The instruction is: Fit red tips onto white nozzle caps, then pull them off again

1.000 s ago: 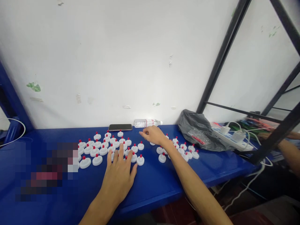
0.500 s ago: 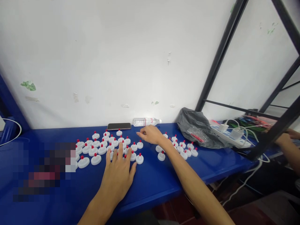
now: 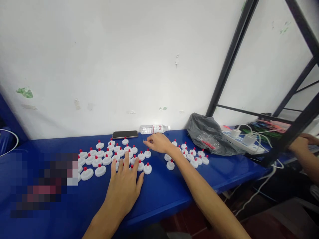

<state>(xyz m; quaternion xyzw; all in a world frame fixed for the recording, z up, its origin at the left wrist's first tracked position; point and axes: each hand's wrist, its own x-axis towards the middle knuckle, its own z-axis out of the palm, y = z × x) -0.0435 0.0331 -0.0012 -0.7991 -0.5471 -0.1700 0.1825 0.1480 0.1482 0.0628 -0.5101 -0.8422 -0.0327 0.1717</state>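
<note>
Many white round caps with red tips stand on the blue table (image 3: 159,192), one group (image 3: 100,170) to the left and a smaller group (image 3: 193,163) to the right. My left hand (image 3: 126,182) lies with fingers spread over the near edge of the left group, its fingertips among the caps and hiding some of them. Between the two groups, in front of a clear plastic bottle (image 3: 152,129), is my right hand (image 3: 159,142). Its fingers are drawn together in a pinch; whatever they hold, if anything, is too small to make out.
A phone (image 3: 125,134) lies by the wall, left of the bottle. At the right are a dark plastic bag (image 3: 211,132) with a clear packet of red pieces (image 3: 208,144), a power strip (image 3: 245,142) with chargers, and a black metal frame (image 3: 231,59). Another person's arm (image 3: 302,149) shows far right.
The view has shifted slightly, so the things on the table sit a little further left. Both hands keep nearly the same place and pose over the table.
</note>
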